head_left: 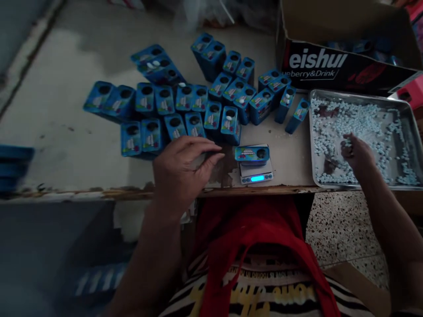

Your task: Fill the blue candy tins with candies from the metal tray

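Observation:
My left hand (pixel 187 169) hovers over the table's front edge, thumb and fingertips apart with nothing between them. Just right of it, a blue candy box (pixel 247 153) with a dark round hole lies on a small digital scale (pixel 246 172) whose display glows blue. Over a shallow metal tray (pixel 313 145), the fingers of my right hand (pixel 358 154) are curled around a few small pale-blue candies (pixel 346 143). More loose candies (pixel 357 116) are spread across the tray. Several blue boxes (pixel 165 100) stand in rows behind my left hand; white candies sit on some tops.
Behind the tray is an open cardboard carton (pixel 317 66) with blue boxes inside. A blurred blue stack (pixel 15 167) is at the table's left edge. Clear plastic (pixel 198 13) lies at the back. A red apron (pixel 247 224) hangs against the table's front.

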The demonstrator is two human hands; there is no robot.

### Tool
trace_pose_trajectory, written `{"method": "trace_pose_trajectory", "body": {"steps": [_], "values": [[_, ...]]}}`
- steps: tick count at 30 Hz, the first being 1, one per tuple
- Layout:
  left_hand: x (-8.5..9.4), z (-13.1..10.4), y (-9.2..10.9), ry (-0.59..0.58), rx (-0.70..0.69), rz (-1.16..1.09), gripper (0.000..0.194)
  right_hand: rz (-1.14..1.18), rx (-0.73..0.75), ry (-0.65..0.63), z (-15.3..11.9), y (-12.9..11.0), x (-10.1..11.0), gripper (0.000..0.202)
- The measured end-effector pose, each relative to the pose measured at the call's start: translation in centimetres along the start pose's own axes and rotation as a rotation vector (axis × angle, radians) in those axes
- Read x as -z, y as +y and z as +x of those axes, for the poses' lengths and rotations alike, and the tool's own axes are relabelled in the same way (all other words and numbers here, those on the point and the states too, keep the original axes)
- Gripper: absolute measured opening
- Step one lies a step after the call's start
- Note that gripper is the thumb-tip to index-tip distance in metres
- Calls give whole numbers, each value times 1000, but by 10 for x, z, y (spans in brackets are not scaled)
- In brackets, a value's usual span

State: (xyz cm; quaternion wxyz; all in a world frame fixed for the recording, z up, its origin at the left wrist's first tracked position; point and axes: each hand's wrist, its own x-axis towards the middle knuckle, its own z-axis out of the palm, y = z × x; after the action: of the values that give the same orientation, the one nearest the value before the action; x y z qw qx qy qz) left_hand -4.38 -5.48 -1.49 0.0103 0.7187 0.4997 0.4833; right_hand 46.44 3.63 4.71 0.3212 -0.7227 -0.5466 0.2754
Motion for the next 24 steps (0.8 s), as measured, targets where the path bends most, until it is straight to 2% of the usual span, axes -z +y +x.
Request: {"method": "trace_pose_trajectory", "body": {"steps": [2, 5, 8, 10, 14, 17, 20, 24], "values": [[3, 0, -3, -4, 7, 8, 8, 207, -106, -43, -2, -10, 7, 51], [4, -1, -6, -14, 38, -15, 10, 359, -247, -112, -17, -29, 5, 43], [1, -3, -7, -37, 72, -94, 11, 343, -269, -181, -40, -58, -14, 41], [1, -5, -9, -60, 100, -134, 9, 363, -244, -232, -55, -87, -34, 42], [6, -8, -14, -42, 120, -147, 9, 355, -145, -471, -84, -156, -80, 43], [14, -13, -20, 11, 116, -120, 12, 230, 0, -657, -98, -195, -112, 41], [21, -19, -28, 17, 151, -111, 12, -32, 174, -746, -102, -215, -135, 32], [26, -28, -37, 24, 202, -136, 8, -328, 372, -756, -99, -221, -149, 19]]}}
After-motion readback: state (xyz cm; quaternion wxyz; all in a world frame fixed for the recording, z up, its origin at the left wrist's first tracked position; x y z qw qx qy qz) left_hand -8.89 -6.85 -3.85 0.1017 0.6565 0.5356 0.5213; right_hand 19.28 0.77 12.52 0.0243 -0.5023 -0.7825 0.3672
